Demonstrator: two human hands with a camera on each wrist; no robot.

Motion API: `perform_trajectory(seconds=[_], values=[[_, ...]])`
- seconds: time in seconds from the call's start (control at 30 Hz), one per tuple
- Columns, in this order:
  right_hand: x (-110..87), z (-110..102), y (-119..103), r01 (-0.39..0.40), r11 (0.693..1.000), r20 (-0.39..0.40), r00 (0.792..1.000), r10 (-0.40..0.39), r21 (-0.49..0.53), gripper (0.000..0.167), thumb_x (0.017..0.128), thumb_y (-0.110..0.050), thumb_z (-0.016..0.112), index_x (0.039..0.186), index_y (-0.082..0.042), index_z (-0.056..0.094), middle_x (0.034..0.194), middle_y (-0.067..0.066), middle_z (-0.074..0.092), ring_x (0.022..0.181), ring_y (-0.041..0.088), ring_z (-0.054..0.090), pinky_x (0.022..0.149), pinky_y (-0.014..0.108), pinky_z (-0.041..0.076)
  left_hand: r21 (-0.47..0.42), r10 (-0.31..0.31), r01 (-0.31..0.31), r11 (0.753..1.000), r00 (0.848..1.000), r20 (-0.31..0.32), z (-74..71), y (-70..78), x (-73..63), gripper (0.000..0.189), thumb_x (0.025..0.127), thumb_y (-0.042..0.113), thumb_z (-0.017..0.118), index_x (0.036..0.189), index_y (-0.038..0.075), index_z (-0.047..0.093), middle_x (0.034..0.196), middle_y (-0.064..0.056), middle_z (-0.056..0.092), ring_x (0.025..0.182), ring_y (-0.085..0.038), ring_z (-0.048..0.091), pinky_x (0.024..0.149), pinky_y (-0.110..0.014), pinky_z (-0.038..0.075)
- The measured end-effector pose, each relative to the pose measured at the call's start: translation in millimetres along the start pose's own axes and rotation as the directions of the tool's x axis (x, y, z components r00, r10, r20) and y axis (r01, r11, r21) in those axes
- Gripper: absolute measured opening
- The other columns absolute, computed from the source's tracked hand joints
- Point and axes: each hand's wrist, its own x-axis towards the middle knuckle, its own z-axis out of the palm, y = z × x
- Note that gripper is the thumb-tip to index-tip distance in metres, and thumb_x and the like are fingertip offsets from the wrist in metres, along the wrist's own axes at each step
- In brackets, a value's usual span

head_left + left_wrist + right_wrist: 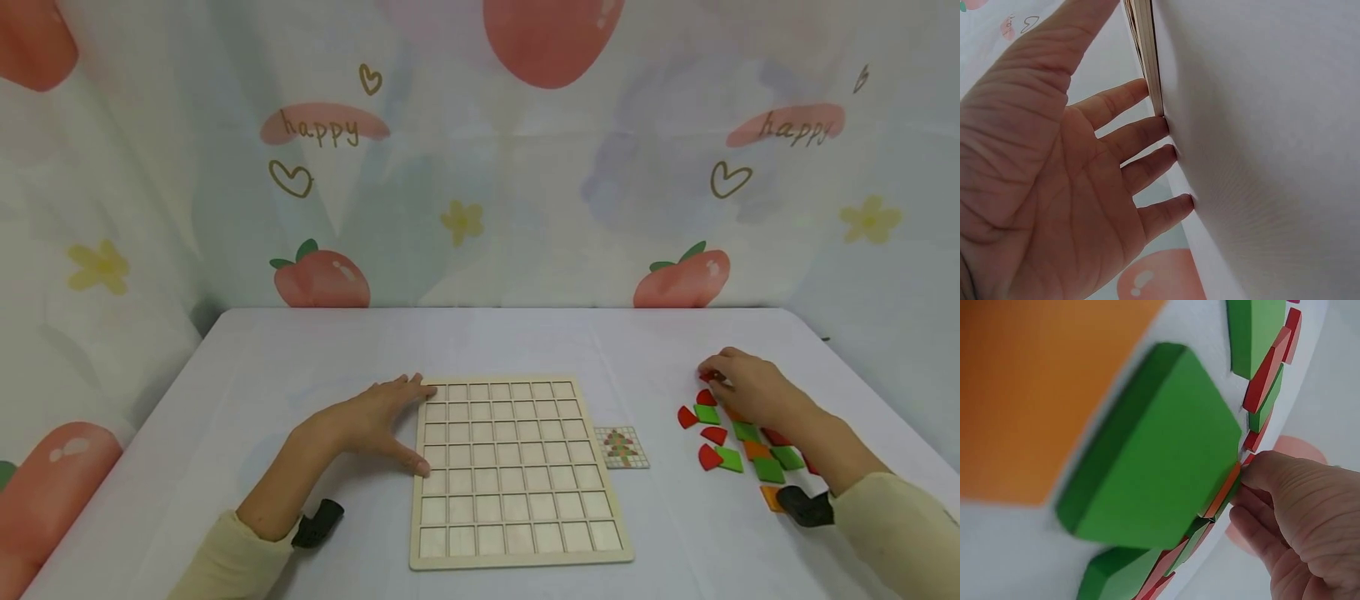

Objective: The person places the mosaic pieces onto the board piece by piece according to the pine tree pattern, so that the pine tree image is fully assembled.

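A light wooden grid board lies on the white table, its square cells bare. My left hand is spread along its left side, thumb and index finger touching the frame. In the left wrist view the other fingertips reach down to the tabletop beside the board edge. At the far end of a group of flat coloured pieces, my right hand pinches a red piece between thumb and fingers. Red fan-shaped pieces, green square pieces and orange pieces lie scattered under that forearm.
A small card printed with a tree pattern on a grid lies against the board's right side. Black wrist straps show at both sleeves. Behind the table hangs a patterned curtain.
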Motion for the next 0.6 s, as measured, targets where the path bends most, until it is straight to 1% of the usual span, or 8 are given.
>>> perform_trajectory(seconds=[0.1,0.23,0.33,0.47,0.6], values=[[0.6,-1,-1,0.010,1.000,0.000,1.000,-0.010,-0.009,0.023,0.089,0.000,0.073,0.109,0.010,0.068,0.098,0.018,0.062,0.086,0.031,0.061,0.082,0.053,0.059,0.013,-0.016,0.016,1.000,1.000,0.002,1.1,0.1,0.3,0.110,0.070,0.053,0.092,0.159,0.018,0.037,0.168,-0.016,0.023,0.157,-0.037,0.016,0.125,-0.059,0.016],[0.6,-2,-2,0.032,0.999,-0.002,0.999,-0.032,-0.013,0.022,0.087,-0.001,0.075,0.107,0.008,0.071,0.096,0.015,0.062,0.085,0.028,0.060,0.079,0.050,0.060,0.024,-0.023,0.023,0.999,1.000,0.003,3.2,-0.4,1.5,0.109,0.070,0.053,0.092,0.159,0.019,0.038,0.168,-0.015,0.024,0.157,-0.036,0.016,0.125,-0.059,0.016],[0.2,-5,-8,0.049,0.999,-0.017,0.999,-0.049,0.004,0.024,0.088,-0.002,0.076,0.109,0.008,0.071,0.097,0.014,0.063,0.086,0.027,0.060,0.077,0.048,0.060,0.023,-0.016,0.016,1.000,1.000,0.002,4.1,-1.0,2.2,0.109,0.070,0.053,0.092,0.159,0.018,0.038,0.168,-0.015,0.024,0.157,-0.036,0.017,0.125,-0.059,0.016],[2.0,-9,-28,0.092,0.995,-0.059,0.994,-0.089,0.044,0.027,0.087,-0.002,0.078,0.111,0.008,0.071,0.101,0.014,0.064,0.089,0.029,0.063,0.078,0.046,0.061,0.018,-0.012,0.012,1.000,1.000,-0.006,3.7,-1.4,2.0,0.110,0.070,0.052,0.092,0.158,0.016,0.038,0.168,-0.015,0.025,0.156,-0.035,0.018,0.125,-0.057,0.016],[5.5,-13,-57,0.151,0.986,-0.112,0.983,-0.142,0.070,0.026,0.086,0.000,0.078,0.111,0.006,0.072,0.102,0.012,0.066,0.091,0.029,0.065,0.079,0.045,0.061,0.015,-0.009,0.009,1.000,1.000,-0.016,3.1,0.2,1.4,0.109,0.070,0.051,0.093,0.158,0.014,0.039,0.167,-0.017,0.027,0.156,-0.035,0.021,0.125,-0.056,0.018]])
